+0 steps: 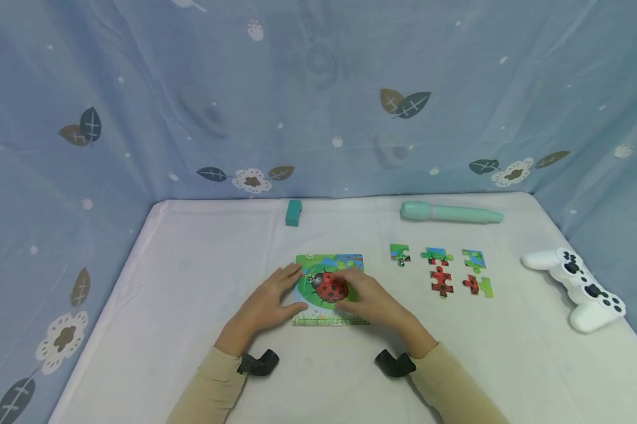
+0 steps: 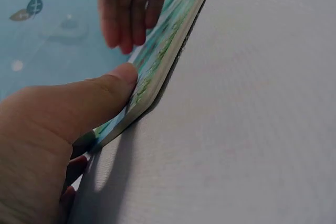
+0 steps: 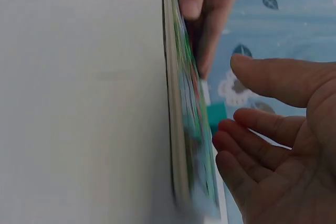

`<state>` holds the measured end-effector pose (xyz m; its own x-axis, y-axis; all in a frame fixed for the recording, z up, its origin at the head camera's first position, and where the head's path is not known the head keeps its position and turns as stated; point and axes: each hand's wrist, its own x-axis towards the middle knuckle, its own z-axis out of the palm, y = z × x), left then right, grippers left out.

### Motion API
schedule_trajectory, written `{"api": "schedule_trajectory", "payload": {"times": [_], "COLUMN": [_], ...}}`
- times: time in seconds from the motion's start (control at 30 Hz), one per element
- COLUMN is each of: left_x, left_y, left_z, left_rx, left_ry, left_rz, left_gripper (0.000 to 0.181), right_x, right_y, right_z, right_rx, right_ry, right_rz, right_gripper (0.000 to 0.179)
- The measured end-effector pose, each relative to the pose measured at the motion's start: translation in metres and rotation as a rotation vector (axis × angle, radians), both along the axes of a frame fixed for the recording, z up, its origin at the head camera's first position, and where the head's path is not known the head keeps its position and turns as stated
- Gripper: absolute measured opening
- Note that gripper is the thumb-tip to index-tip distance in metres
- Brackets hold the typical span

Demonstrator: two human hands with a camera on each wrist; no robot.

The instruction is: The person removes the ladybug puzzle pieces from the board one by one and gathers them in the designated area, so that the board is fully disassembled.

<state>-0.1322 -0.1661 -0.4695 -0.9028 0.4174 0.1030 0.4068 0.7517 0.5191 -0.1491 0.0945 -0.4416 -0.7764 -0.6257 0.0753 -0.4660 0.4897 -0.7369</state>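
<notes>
A ladybug puzzle board [image 1: 313, 318], with a green leaf and blue sky printed on it, lies on the white cloth between both hands. My left hand [image 1: 268, 300] rests at its left side, thumb laid on the near-left part and fingers stretched along the left edge. In the left wrist view, that thumb [image 2: 105, 90] presses on the board's surface. My right hand [image 1: 374, 297] hovers over the board's right half, fingers loosely bent and thumb apart. The right wrist view shows nothing between the right hand's thumb [image 3: 278, 80] and fingers.
Several loose puzzle pieces [image 1: 442, 281] lie right of the board. Behind them is a mint-green stick-shaped object [image 1: 456, 213]. A teal block [image 1: 293, 212] stands at the back edge, and a white game controller [image 1: 578, 282] lies far right. A blue patterned curtain [image 1: 318, 106] surrounds the table.
</notes>
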Motion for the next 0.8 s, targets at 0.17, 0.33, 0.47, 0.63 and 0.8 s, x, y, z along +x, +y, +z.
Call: {"api": "schedule_trajectory", "payload": {"times": [0.17,0.33,0.47,0.63,0.8], "left_x": [-0.002,-0.002,-0.001,-0.001,-0.002], "left_y": [0.000,0.001,0.001,0.000,-0.001], "left_z": [-0.005,-0.006,-0.005,-0.006,-0.006], "left_rx": [0.008,0.026,0.032,0.034,0.041], "left_ry": [0.005,0.025,0.033,0.023,0.011], "left_rz": [-0.007,-0.016,-0.011,0.000,-0.001], "left_gripper": [0.075,0.074,0.074,0.074,0.074], "right_x": [-0.004,-0.005,-0.004,-0.003,0.000], "right_y": [-0.018,-0.027,-0.031,-0.035,-0.039], "right_z": [-0.002,-0.009,-0.016,-0.020,-0.021], "right_rx": [0.004,0.026,0.022,0.003,0.031], "right_ry": [-0.010,0.033,0.087,0.116,0.154], "right_rz": [-0.020,-0.042,-0.048,-0.061,-0.088], "right_gripper": [0.052,0.051,0.049,0.046,0.042]}}
